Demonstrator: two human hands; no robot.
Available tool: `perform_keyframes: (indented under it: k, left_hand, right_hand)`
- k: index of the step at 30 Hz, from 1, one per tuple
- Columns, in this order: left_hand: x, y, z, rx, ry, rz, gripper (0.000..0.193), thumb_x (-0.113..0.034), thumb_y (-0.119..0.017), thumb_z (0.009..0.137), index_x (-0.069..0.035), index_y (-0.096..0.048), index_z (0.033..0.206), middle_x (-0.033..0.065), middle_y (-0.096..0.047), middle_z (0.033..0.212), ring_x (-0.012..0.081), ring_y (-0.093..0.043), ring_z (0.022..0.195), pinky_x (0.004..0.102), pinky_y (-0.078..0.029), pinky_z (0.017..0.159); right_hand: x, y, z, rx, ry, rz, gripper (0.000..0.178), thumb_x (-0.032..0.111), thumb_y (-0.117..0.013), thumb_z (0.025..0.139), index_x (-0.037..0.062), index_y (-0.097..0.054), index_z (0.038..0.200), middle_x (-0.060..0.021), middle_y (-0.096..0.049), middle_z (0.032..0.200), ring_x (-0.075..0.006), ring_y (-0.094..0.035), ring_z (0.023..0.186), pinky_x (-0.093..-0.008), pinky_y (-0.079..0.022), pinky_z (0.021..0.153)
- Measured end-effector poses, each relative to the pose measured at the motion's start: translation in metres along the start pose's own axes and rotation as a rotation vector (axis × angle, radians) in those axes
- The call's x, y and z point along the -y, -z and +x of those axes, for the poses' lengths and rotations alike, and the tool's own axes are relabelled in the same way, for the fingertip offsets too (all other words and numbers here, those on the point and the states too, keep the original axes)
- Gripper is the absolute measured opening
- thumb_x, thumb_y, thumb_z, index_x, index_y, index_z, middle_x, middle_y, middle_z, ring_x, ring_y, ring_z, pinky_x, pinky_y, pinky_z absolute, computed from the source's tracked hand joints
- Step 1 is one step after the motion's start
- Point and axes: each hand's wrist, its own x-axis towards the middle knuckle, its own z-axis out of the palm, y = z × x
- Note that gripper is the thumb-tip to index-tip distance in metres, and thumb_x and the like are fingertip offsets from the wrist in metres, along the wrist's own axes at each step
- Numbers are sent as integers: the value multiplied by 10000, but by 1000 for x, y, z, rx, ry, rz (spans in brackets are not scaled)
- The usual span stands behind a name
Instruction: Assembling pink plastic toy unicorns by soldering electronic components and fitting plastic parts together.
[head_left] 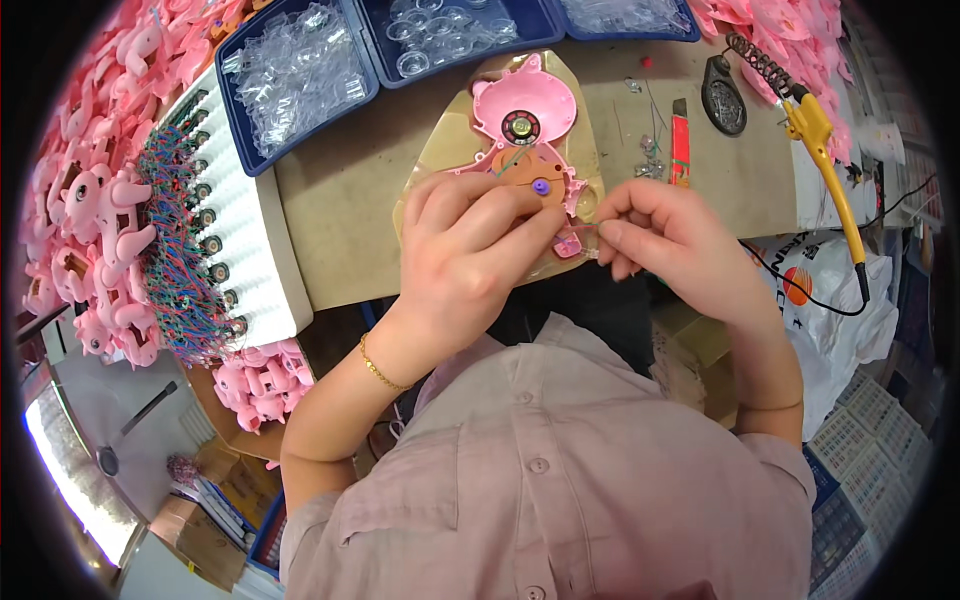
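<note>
A pink plastic toy shell half [555,92] lies inner side up in a tan holder [440,150]. A round speaker [521,127] sits in its head part, and an orange-brown piece with a purple knob [541,187] fills the body. My left hand [455,245] is closed over the lower body, its curled fingers gripping the shell and hiding part of it. Just right of the shell, my right hand [660,235] pinches a thin wire [588,226] between thumb and forefinger. That wire runs to the shell's lower end, near a small pink part [568,244].
Blue trays [375,85] of clear plastic parts line the back. Wired speakers rest on a white rack [255,240] at left, beside heaped pink toy shells [100,200]. A red cutter knife [680,145], a soldering iron [825,150] and its coiled stand [722,100] are at right.
</note>
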Motion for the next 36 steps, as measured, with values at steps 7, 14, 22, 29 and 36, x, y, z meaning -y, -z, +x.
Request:
perform_keyframes:
  k: [7,14,22,29,36]
  left_hand:
    - [5,12,-30,-48,111,-73,227,-98,-719,709,-59,-665,925,85,-652,1064,258,-638,930,347,-504,774]
    - [-2,12,-26,19,104,175,275,-120,-708,708,-93,-672,979,7,-646,1012,180,-607,924,307,-426,814]
    - [-1,15,-9,142,-57,131,331,-144,-684,661,-120,-678,990,-24,-614,1064,139,-552,970,302,-372,842]
    - [-13,13,-12,167,-73,269,283,-126,-618,700,-65,-668,972,14,-598,1095,140,-535,1010,301,-386,852]
    - [-11,11,-14,176,-86,263,280,-124,-615,656,-48,-643,925,17,-560,1033,149,-519,994,298,-398,830]
  right_hand:
    - [-13,14,5,-33,-49,46,97,106,-585,891,9,-585,904,1,-585,757,-44,-519,656,-194,-432,590]
    - [-39,0,11,-451,646,-769,97,41,-663,795,8,-605,865,-67,-604,777,-153,-559,640,-252,-435,580]
    - [-56,-22,-13,-460,509,-677,150,-4,-706,723,25,-626,846,-87,-609,780,-229,-571,680,-327,-442,632]
    - [-22,-14,33,-421,776,-915,168,26,-663,764,40,-621,926,-64,-598,940,-238,-559,843,-325,-418,760]
    - [-18,1,30,-242,665,-840,132,48,-662,779,46,-648,910,-59,-641,910,-222,-567,836,-329,-414,778]
